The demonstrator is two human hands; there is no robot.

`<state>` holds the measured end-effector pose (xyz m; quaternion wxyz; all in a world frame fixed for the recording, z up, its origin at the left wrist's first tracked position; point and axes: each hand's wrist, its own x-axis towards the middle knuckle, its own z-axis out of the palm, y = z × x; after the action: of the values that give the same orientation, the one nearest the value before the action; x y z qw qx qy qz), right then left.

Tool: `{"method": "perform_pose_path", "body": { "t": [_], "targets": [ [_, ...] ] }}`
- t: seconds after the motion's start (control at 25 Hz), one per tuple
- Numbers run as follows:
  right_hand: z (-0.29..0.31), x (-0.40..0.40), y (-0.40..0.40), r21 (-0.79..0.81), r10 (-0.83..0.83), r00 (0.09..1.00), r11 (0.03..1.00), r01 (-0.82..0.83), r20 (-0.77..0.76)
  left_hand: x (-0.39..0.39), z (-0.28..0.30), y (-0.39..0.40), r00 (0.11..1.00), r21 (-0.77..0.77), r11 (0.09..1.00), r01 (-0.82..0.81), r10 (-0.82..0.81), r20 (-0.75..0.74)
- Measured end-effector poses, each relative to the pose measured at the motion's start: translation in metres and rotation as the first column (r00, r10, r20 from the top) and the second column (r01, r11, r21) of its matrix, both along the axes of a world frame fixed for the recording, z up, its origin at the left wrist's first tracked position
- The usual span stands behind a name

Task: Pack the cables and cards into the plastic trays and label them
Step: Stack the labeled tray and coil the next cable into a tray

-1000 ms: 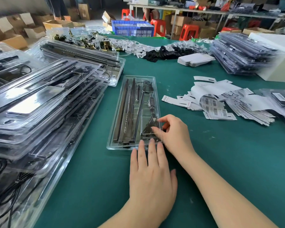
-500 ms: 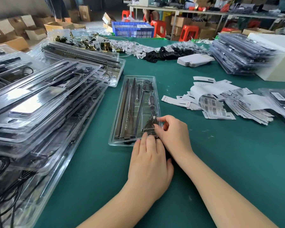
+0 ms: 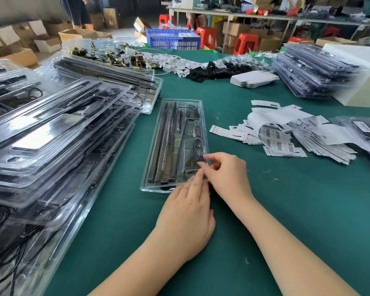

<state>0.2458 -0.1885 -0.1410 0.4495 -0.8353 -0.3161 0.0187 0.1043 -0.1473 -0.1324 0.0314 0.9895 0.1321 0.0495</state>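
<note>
green felt covers a wide work table (image 3: 286, 210) in a packing workshop, with cardboard boxes, red stools and a blue plastic crate (image 3: 173, 39) far behind it. a long clear plastic tray (image 3: 156, 146) lies at the table's centre, its length running from near to far. it holds long black bars (image 3: 162, 146) along its left side and a coiled black cable (image 3: 193, 152) in a pocket on its right side. the left hand (image 3: 186, 218) lies palm down on the felt, its straight fingers reaching onto the tray's near right corner. the right hand (image 3: 226, 176) has curled fingers and pinches the tray's clear edge at that same corner, just beside the cable. a tall stack of filled clear trays (image 3: 51, 135) sits to the left. loose white barcode labels (image 3: 278, 139) are scattered to the right of the tray, well apart from it. another stack of packed trays (image 3: 312, 69) sits far right.
</note>
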Motion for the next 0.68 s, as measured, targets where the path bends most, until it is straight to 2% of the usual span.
{"method": "perform_pose_path", "body": {
  "t": [0.28, 0.44, 0.68],
  "targets": [
    [0.005, 0.005, -0.005, -0.075, 0.042, 0.999, 0.996, -0.044, -0.025, 0.007, -0.006, -0.009, 0.989, 0.053, 0.989, -0.139, 0.141, -0.033],
    [0.012, 0.009, -0.009, -0.105, 0.064, 0.988, 0.991, -0.079, -0.144, 0.007, -0.006, -0.008, 0.990, 0.063, 0.989, -0.134, 0.137, -0.031],
    [0.012, 0.007, -0.010, -0.054, 0.068, 0.982, 0.995, -0.079, -0.175, 0.006, -0.005, -0.005, 0.994, 0.060, 0.993, -0.105, 0.107, -0.026]
  ]
}}
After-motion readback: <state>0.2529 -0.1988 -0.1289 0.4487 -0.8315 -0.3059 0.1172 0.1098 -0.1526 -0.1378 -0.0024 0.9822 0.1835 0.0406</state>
